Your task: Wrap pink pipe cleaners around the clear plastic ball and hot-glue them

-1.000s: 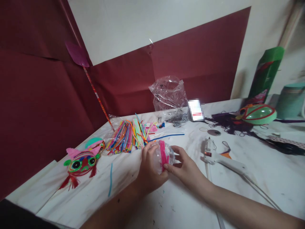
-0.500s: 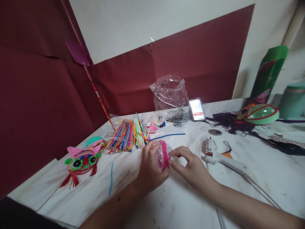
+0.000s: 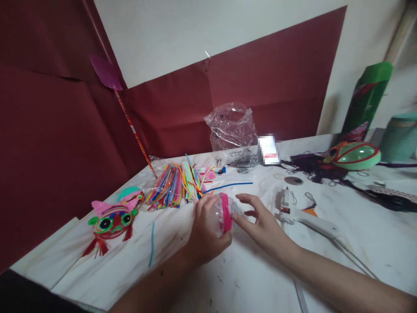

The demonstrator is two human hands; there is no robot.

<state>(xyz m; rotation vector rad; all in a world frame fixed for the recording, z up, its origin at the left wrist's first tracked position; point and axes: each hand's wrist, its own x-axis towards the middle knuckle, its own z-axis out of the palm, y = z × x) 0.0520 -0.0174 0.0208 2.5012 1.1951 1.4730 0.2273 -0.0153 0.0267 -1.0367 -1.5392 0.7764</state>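
Observation:
My left hand is wrapped round a clear plastic ball that has a bright pink band, seemingly pipe cleaner, round its middle. The ball's left side is hidden behind my fingers. On the other side, my right hand has its thumb at or very near the pink band, while the index finger is lifted and the fingers are apart. Behind my hands lies a bundle of many-coloured pipe cleaners. To the right of my right hand a white glue gun rests on the table.
A finished-looking pink-eared animal face sits at the left, near a light blue pipe cleaner. Clear plastic bags stand at the back. A green ornament with dark tassels and a teal container are at the right.
My right hand's fingers have spread from a pinch at the pink band, with the index finger moving up and away. The left hand still holds the ball, which appears slightly turned.

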